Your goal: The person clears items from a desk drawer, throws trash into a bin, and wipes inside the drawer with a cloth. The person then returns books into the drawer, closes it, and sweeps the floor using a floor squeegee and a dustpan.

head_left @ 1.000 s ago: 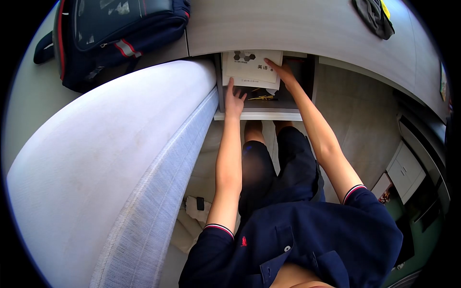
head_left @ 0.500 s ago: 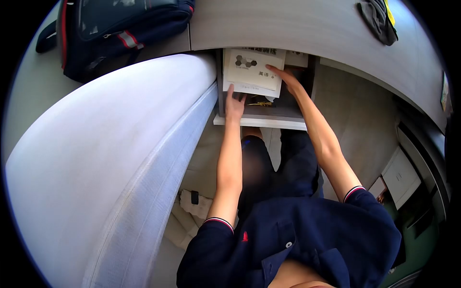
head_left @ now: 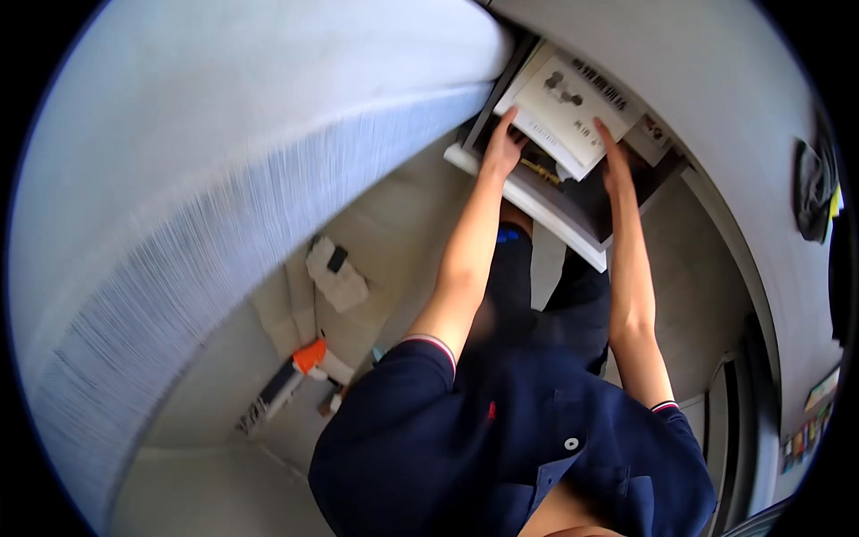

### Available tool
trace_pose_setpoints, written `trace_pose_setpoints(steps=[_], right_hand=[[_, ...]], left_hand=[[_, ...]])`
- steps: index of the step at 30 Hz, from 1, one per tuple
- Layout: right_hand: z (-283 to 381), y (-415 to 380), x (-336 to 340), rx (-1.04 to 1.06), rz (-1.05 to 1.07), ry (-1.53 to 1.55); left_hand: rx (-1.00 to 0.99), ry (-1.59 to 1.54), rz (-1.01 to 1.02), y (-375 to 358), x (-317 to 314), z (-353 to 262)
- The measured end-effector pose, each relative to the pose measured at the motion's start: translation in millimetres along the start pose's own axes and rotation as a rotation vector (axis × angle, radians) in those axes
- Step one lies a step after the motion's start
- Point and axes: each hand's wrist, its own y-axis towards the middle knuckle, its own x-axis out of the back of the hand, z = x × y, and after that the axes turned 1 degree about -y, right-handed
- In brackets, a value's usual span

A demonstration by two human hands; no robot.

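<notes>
A stack of white-covered books point(head_left: 565, 109) with black Chinese lettering and a hexagon pattern lies in the open drawer point(head_left: 564, 217). My left hand point(head_left: 504, 150) grips the front left of the stack, its thumb on the edge and its fingers partly hidden underneath. At the right side, my right hand point(head_left: 615, 159) has its thumb on the top cover, while the other fingers are mostly out of sight. Below the books' near edge, a yellow item point(head_left: 540, 171) shows inside the drawer. Another printed booklet point(head_left: 650, 137) sits at the drawer's right.
A large white padded surface point(head_left: 295, 89) with a woven blue-grey side rises close on my left. The grey tabletop point(head_left: 716, 98) runs above the drawer, with a dark cloth-like item point(head_left: 812, 190) on it. Cream cloth point(head_left: 338, 285) and an orange item point(head_left: 310, 355) lie lower left.
My view has turned, so the drawer appears farther right and tilted, and the backpack has left the picture. Both hands remain on the books; my right hand sits nearer their front corner.
</notes>
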Motion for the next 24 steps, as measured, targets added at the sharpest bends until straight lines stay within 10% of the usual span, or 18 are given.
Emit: trace_pose_setpoints(steps=[24], right_hand=[[16.9, -7.5, -11.4, -0.179, 0.032, -0.11]], left_hand=[[-0.064, -0.125, 0.051, -10.7, -9.0, -7.1]])
